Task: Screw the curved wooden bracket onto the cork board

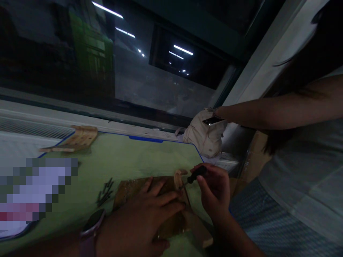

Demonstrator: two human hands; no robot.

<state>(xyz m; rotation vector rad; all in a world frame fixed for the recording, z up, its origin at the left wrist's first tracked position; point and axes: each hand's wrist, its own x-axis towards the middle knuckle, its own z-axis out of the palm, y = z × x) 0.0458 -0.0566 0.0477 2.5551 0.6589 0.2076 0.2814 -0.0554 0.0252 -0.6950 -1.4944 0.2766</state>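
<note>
My left hand (147, 210), with a watch (92, 223) on its wrist, lies spread over a brown, shiny flat piece (125, 189) and holds nothing. Its fingertips reach a curved wooden piece (178, 179) at the right end. In my right hand (215, 187) is a screwdriver (197, 174) with a black handle, pinched between thumb and fingers. The shaft slants down to the left, and its tip meets the wood close to my left fingers. A wooden bar (199, 228) extends toward me from there. Several dark screws or nails (105, 192) lie left of the brown piece.
The green tabletop (115, 150) has a blue edge. A wooden part with curved ends (81, 138) rests at its far left corner. Beyond stand a radiator (21, 139) and window. On the right, another person (302, 171) holds a phone (213, 120) by a pale backpack (203, 137).
</note>
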